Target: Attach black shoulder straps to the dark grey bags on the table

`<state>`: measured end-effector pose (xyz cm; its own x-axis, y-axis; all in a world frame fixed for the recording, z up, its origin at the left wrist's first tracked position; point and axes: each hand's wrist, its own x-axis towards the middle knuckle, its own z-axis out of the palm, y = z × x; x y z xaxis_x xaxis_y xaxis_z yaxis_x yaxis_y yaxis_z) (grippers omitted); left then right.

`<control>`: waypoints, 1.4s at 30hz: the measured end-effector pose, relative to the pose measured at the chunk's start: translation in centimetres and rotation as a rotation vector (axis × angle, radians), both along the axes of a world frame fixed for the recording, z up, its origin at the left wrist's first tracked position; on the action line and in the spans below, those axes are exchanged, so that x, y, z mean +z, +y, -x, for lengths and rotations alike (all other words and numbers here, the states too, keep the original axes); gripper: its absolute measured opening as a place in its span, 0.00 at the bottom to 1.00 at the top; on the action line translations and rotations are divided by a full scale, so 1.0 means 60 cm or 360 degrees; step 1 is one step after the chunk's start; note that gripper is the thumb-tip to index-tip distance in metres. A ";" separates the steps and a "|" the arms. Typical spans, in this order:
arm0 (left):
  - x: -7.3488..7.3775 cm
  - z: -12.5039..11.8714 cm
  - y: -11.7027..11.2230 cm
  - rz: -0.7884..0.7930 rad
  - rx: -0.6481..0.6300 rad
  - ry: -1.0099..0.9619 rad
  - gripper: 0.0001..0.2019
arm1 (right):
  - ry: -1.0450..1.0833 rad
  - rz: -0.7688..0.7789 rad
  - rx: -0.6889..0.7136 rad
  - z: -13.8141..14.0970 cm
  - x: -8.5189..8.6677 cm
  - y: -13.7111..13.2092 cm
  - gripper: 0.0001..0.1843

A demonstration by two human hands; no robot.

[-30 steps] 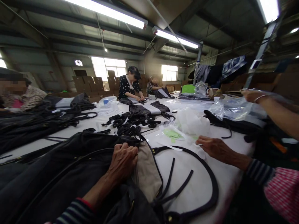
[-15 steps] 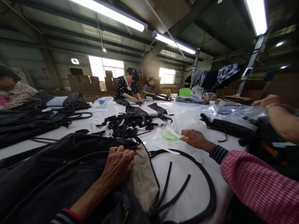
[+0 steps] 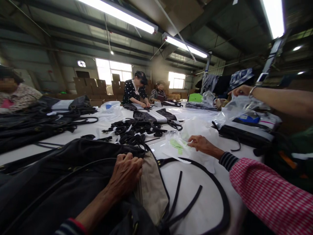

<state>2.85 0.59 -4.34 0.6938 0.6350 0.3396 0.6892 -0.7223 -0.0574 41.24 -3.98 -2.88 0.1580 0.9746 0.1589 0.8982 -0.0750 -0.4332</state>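
Note:
A large black bag with a beige lining lies on its side at the lower left. My left hand is closed over its top edge, the fingers curled by the opening. Beyond it, my right hand has its fingers bent and pinching at a small clear plastic bag. Light green pieces show through that plastic. A black strap curves from the black bag across the white table, with two loose strap ends inside its arc.
Rolled black straps with white tags lie in a heap mid-table. Behind them is a black bag with a white band. More black bags are piled left. At right, a co-worker's hand holds clear plastic over another bag.
The plastic with the green pieces has shifted and crumpled by my right hand. The co-worker's arm at right has lifted clear plastic up and leftward. My left hand keeps its grip.

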 end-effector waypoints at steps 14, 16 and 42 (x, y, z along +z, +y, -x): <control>0.000 0.004 0.003 -0.0002 -0.0109 -0.0005 0.08 | -0.0355 0.0353 -0.0008 0.016 -0.001 -0.096 0.06; -0.002 0.004 0.003 0.0004 -0.0117 -0.0004 0.08 | -0.0326 0.0342 -0.0005 0.022 -0.001 -0.094 0.07; -0.002 0.004 0.004 -0.0004 -0.0157 -0.0004 0.06 | 0.0382 -0.0119 0.0404 0.154 0.047 -0.308 0.10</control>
